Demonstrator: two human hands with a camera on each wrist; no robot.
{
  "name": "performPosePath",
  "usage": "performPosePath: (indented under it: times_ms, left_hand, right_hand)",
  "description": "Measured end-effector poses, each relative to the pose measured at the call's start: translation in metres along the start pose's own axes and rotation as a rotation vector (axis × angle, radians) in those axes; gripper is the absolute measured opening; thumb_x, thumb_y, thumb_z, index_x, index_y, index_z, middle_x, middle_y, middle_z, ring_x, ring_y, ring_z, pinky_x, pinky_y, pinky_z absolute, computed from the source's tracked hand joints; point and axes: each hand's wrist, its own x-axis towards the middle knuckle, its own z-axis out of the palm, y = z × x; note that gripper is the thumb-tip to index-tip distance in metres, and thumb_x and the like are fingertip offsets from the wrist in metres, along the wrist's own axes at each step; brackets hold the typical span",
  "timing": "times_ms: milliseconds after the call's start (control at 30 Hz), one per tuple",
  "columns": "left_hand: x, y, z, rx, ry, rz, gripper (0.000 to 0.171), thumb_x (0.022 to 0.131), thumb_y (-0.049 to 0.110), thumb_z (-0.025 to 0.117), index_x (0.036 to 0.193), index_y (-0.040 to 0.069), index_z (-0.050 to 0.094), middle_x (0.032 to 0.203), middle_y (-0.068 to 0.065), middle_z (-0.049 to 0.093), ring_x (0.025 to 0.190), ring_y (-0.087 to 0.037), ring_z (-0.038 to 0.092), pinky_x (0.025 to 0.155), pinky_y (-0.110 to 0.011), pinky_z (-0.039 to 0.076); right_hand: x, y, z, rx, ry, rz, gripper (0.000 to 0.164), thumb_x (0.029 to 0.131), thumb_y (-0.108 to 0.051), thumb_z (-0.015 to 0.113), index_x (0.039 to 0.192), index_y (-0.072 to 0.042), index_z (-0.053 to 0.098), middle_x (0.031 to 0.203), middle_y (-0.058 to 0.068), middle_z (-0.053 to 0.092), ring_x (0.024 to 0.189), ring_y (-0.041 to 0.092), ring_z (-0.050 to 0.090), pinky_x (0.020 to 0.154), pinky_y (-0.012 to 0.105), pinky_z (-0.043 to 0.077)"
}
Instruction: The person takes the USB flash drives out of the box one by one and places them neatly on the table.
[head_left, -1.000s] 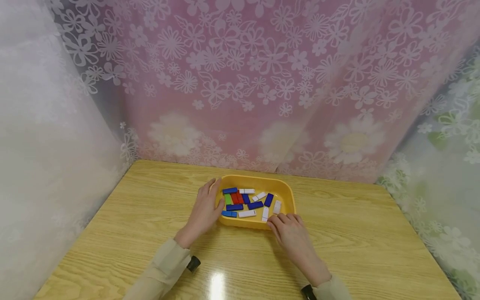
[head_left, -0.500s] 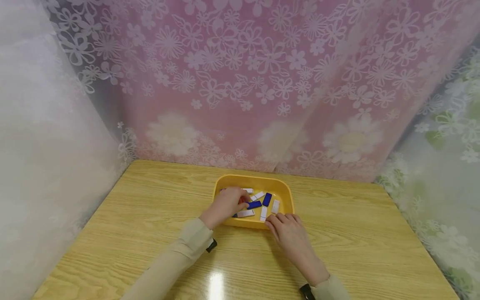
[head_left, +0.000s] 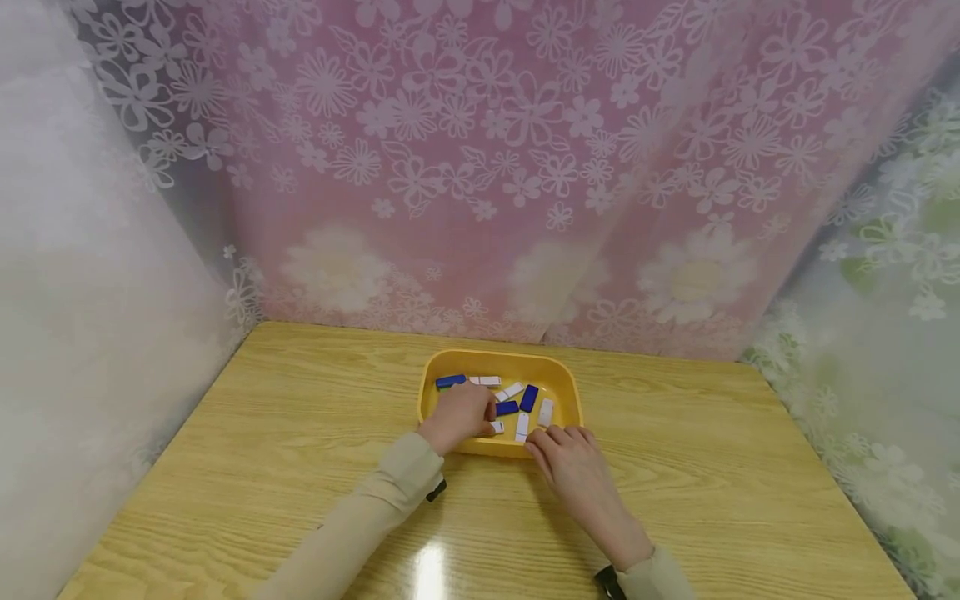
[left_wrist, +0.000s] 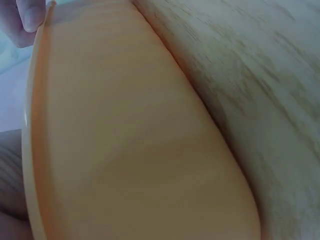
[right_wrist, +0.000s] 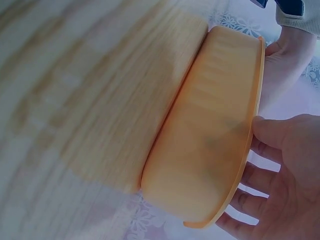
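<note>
A yellow plastic tray (head_left: pixel 491 447) holds several small flat sticks with caps that look like USB flash drives: blue (head_left: pixel 451 381), dark blue (head_left: pixel 528 398) and white (head_left: pixel 547 412). My left hand (head_left: pixel 459 414) reaches over the near wall into the left part of the tray, fingers bent down among the drives. Its fingertips are hidden, and so are the drives beneath it. At the near right corner my right hand (head_left: pixel 579 468) grips the rim; in the right wrist view its thumb (right_wrist: pixel 270 131) lies on the rim, with the other fingers over the inner side.
The tray stands on a wood-grain table (head_left: pixel 300 467), near its back edge. Behind it hangs a pink flowered curtain (head_left: pixel 480 183), with pale curtains at both sides. The tray's outer wall (left_wrist: pixel 135 125) fills most of the left wrist view.
My left hand has left the tray's left rim and moved right, into the tray over the drives, its fingers now more bent. The right hand has stayed on the rim.
</note>
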Motion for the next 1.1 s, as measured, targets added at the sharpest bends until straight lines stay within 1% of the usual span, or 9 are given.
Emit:
performPosePath:
  times_ms: [200, 267, 400, 500, 567, 667, 800, 1000, 1100]
  left_hand:
    - [-0.001, -0.001, 0.002, -0.005, 0.014, 0.018, 0.016, 0.085, 0.02, 0.084, 0.078, 0.014, 0.071, 0.073, 0.006, 0.063, 0.064, -0.01, 0.054, 0.059, -0.026, 0.047]
    - [-0.001, -0.003, 0.003, -0.023, 0.035, 0.03, 0.014, 0.086, 0.02, 0.083, 0.081, 0.014, 0.072, 0.074, 0.006, 0.063, 0.066, -0.01, 0.055, 0.06, -0.026, 0.047]
    - [-0.003, -0.006, 0.001, -0.112, 0.098, 0.061, 0.01, 0.089, 0.017, 0.08, 0.095, 0.011, 0.074, 0.08, 0.003, 0.068, 0.071, -0.01, 0.06, 0.066, -0.026, 0.049]
    - [-0.008, -0.008, -0.005, -0.198, 0.149, 0.083, 0.019, 0.091, 0.013, 0.077, 0.109, 0.011, 0.073, 0.084, -0.001, 0.072, 0.073, -0.012, 0.065, 0.068, -0.027, 0.052]
    - [-0.013, -0.009, -0.011, -0.245, 0.18, 0.089, 0.024, 0.092, 0.012, 0.076, 0.115, 0.012, 0.072, 0.087, -0.002, 0.073, 0.075, -0.013, 0.068, 0.069, -0.029, 0.054]
    - [-0.022, -0.011, -0.021, -0.311, 0.218, 0.081, 0.026, 0.092, 0.013, 0.075, 0.118, 0.013, 0.071, 0.091, -0.003, 0.074, 0.078, -0.014, 0.069, 0.07, -0.029, 0.056]
    - [-0.036, -0.015, -0.031, -0.353, 0.255, 0.068, 0.028, 0.093, 0.015, 0.075, 0.12, 0.014, 0.07, 0.093, -0.002, 0.072, 0.081, -0.015, 0.07, 0.071, -0.029, 0.057]
    - [-0.061, -0.027, -0.04, -0.353, 0.289, 0.033, 0.024, 0.091, 0.013, 0.076, 0.115, 0.016, 0.07, 0.091, 0.0, 0.07, 0.079, -0.016, 0.068, 0.07, -0.032, 0.057]
    - [-0.075, -0.035, -0.042, -0.349, 0.292, -0.019, 0.023, 0.09, 0.014, 0.078, 0.112, 0.018, 0.069, 0.092, 0.001, 0.071, 0.08, -0.016, 0.069, 0.07, -0.033, 0.057]
  right_hand:
    - [0.0, -0.001, -0.001, 0.001, -0.006, -0.002, 0.008, 0.095, -0.021, 0.071, 0.09, -0.016, 0.069, 0.078, -0.001, 0.063, 0.076, 0.025, 0.061, 0.08, 0.046, 0.05]
    - [0.0, -0.002, -0.001, 0.002, -0.012, -0.001, 0.008, 0.095, -0.022, 0.071, 0.09, -0.016, 0.069, 0.078, -0.001, 0.064, 0.077, 0.025, 0.061, 0.081, 0.046, 0.05]
    - [0.0, -0.003, -0.001, 0.005, -0.023, 0.004, 0.008, 0.095, -0.022, 0.071, 0.091, -0.016, 0.07, 0.079, -0.001, 0.064, 0.077, 0.025, 0.061, 0.081, 0.046, 0.05]
    - [0.0, -0.003, -0.001, 0.007, -0.018, -0.001, 0.008, 0.095, -0.022, 0.071, 0.092, -0.015, 0.07, 0.079, -0.001, 0.064, 0.077, 0.025, 0.061, 0.081, 0.047, 0.051]
    - [0.0, -0.003, -0.001, 0.009, -0.009, -0.007, 0.007, 0.095, -0.022, 0.072, 0.091, -0.015, 0.07, 0.079, -0.001, 0.064, 0.077, 0.025, 0.061, 0.081, 0.047, 0.051]
    - [0.0, -0.003, 0.0, 0.011, 0.008, -0.018, 0.007, 0.095, -0.021, 0.072, 0.091, -0.015, 0.07, 0.079, 0.0, 0.065, 0.076, 0.025, 0.061, 0.08, 0.047, 0.051]
    - [-0.001, -0.002, 0.001, 0.015, 0.022, -0.022, 0.007, 0.095, -0.02, 0.072, 0.091, -0.015, 0.07, 0.077, 0.0, 0.064, 0.075, 0.025, 0.06, 0.08, 0.047, 0.051]
    - [-0.002, -0.001, 0.001, 0.02, 0.024, -0.015, 0.006, 0.095, -0.02, 0.072, 0.091, -0.015, 0.07, 0.076, -0.001, 0.062, 0.074, 0.024, 0.058, 0.08, 0.047, 0.05]
    - [-0.002, -0.001, 0.001, 0.026, 0.025, -0.014, 0.006, 0.095, -0.019, 0.071, 0.091, -0.015, 0.07, 0.076, -0.001, 0.062, 0.073, 0.024, 0.057, 0.08, 0.047, 0.051]
